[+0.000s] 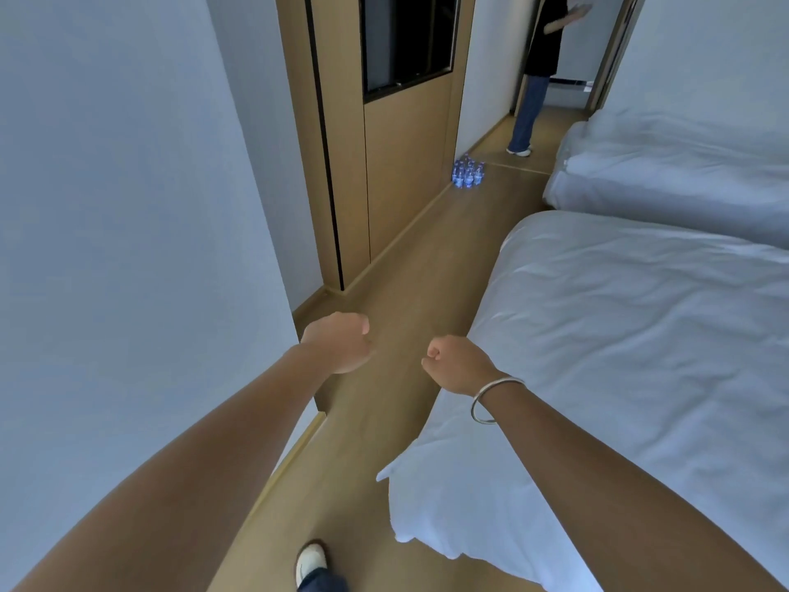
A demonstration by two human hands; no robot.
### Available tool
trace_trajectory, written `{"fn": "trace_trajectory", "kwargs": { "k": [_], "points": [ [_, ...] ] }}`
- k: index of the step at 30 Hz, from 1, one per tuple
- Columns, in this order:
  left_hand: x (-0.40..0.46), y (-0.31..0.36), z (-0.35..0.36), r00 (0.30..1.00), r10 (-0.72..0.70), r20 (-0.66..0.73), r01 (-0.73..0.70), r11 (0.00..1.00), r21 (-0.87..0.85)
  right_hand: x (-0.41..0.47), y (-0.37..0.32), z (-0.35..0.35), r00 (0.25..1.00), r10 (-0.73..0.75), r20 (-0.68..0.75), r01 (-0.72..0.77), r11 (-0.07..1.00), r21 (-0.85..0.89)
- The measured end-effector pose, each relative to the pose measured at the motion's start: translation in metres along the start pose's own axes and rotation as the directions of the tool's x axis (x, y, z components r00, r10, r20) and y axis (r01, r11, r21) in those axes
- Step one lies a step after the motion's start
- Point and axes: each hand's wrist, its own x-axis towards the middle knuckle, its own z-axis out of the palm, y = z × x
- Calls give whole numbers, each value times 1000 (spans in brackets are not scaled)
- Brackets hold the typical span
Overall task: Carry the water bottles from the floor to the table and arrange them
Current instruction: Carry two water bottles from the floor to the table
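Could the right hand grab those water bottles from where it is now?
Probably not yet. The right hand is curled, holding nothing, and the water bottles stand well down the wooden floor. Nothing blocks the way; the person must walk closer.

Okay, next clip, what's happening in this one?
A person is in a bedroom aisle between a wall and a bed, both arms held out in front. The left hand and right hand are curled into fists and hold nothing. The water bottles stand clustered on the floor further ahead, beside a wooden cabinet, none picked up yet. Another person stands by the doorway at the far end. No table is in view.
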Motion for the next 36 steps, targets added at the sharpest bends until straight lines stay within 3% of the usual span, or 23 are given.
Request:
{"fn": "trace_trajectory", "kwargs": {
  "k": [20,36],
  "points": [
    [310,-116,-68,977,186,107,-192,980,47,290,-61,-18,986,165,-17,-166,986,-27],
    [535,-75,-49,957,203,208,-209,978,6,486,25,-67,959,284,18,-285,954,91]
  ]
}}
